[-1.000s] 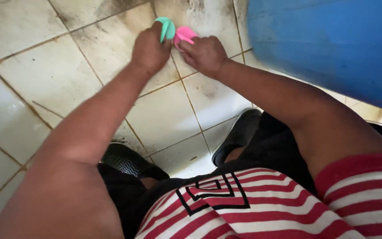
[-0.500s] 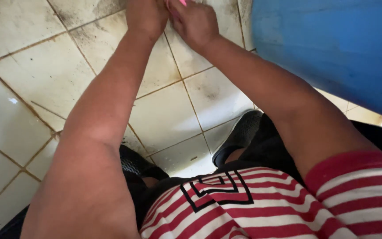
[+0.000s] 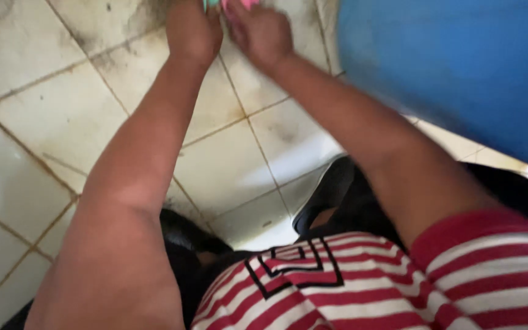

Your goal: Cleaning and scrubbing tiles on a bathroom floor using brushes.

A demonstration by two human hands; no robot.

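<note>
Shirt (image 3: 362, 287), red-and-white striped with a black line pattern, is filling the near edge of the view at 6 o'clock. Just past it, two dark shoes are showing on the floor: one (image 3: 184, 235) at about 7 o'clock, the other (image 3: 331, 195) nearer the centre, pointing toward 11. Stance looks planted, so the person is probably leaning forward over the feet to get reach.

Both forearms are extending away from the body toward 12 o'clock and converging, which is bringing the hands together at one spot near the top edge.

Left hand (image 3: 194, 30) is sitting at about 11 o'clock, fingers curled and cut off by the frame; a sliver of green piece (image 3: 211, 3) is poking out above it, touching the hand. Looks like a pinch, but fingertips are out of view, so I cannot tell for sure.

Right hand (image 3: 261, 33) is just beside it at 12 o'clock, fingers bunched around a pink piece (image 3: 239, 3), also mostly cropped. Grip type is not resolvable either. The two pieces are nearly touching, held up off the floor between the hands rather than resting on anything, likely so both hands can work them at once.

Tiled floor (image 3: 50, 110), pale and stained with dark grout lines, is running underneath from 7 to 12 o'clock. Blue barrel (image 3: 459, 67) is occupying the far side from 1 to 3 o'clock, well clear of the hands.
</note>
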